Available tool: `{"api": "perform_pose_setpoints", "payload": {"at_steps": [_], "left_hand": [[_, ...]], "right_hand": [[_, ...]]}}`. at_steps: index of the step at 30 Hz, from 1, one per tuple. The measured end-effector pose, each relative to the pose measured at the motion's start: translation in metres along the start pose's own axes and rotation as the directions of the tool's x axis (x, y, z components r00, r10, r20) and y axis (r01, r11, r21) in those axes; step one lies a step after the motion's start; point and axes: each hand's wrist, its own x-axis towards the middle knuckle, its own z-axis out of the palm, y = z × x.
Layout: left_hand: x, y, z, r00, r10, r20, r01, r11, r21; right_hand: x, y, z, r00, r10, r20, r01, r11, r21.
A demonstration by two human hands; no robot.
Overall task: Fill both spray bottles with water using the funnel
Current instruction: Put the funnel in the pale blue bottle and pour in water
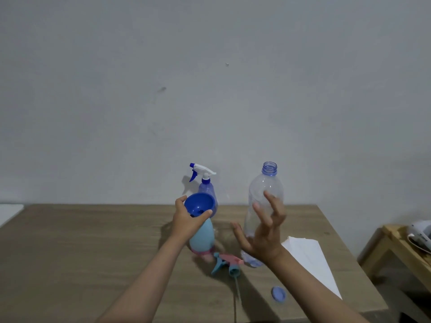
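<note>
On the brown wooden table [93, 241], near the middle, stands a light blue plastic spray bottle [202, 241] with a pink band at its bottom. It stands almost straight up, leaning a little, and its long way runs up and down. Its top is off — the pink and teal trigger sprayer [227, 264] lies flat on the table just beside it, with its thin tube pointing toward the person.

A dark blue round plastic funnel [199, 203] sits in the bottle's neck, with its wide mouth facing up. The left hand [189, 220] curls round the neck and the bottom of the funnel and holds them steady.

The right hand [263, 234] is wide open with its fingers spread. It is just in front of a tall clear plastic water bottle [263, 206], and it does not look closed on it. That bottle stands upright with its open mouth at the top, and it looks almost empty. Its round blue cap [278, 293] lies on the table near the front edge.

At the back by the wall stands a see-through purple spray bottle [207, 190], upright, with its white and blue sprayer on and the nozzle pointing left.

I cannot see how much water is in the light blue one. I think the purple one is left to do — its top must come off first.

A white sheet of paper [312, 259] lies on the right side.
</note>
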Motion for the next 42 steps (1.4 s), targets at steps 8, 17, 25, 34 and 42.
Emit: {"api": "perform_pose_setpoints", "payload": {"at_steps": [8, 17, 25, 34, 42], "left_hand": [[-0.014, -0.005, -0.010, 0.996, -0.046, 0.081, 0.050, 0.998, -0.045], [-0.007, -0.038, -0.004, 0.987, -0.123, 0.104, 0.104, 0.980, 0.168], [0.003, -0.053, -0.010, 0.995, -0.008, 0.103, -0.025, 0.951, 0.307], [0.009, -0.067, -0.006, 0.990, 0.076, 0.121, -0.105, 0.960, 0.260], [0.014, -0.072, -0.007, 0.986, 0.078, 0.147, -0.111, 0.966, 0.234]], "right_hand": [[0.057, -0.033, 0.062, 0.751, 0.280, 0.598, -0.405, 0.911, 0.081], [0.052, -0.023, 0.128, 0.104, 0.465, 0.879, -0.221, 0.873, -0.435], [0.059, -0.029, 0.090, 0.359, 0.547, 0.756, -0.564, 0.773, -0.291], [-0.043, -0.099, 0.026, 0.384, 0.815, 0.434, -0.911, 0.410, 0.037], [-0.142, -0.152, 0.028, 0.267, 0.881, 0.391, -0.934, 0.336, -0.120]]}}
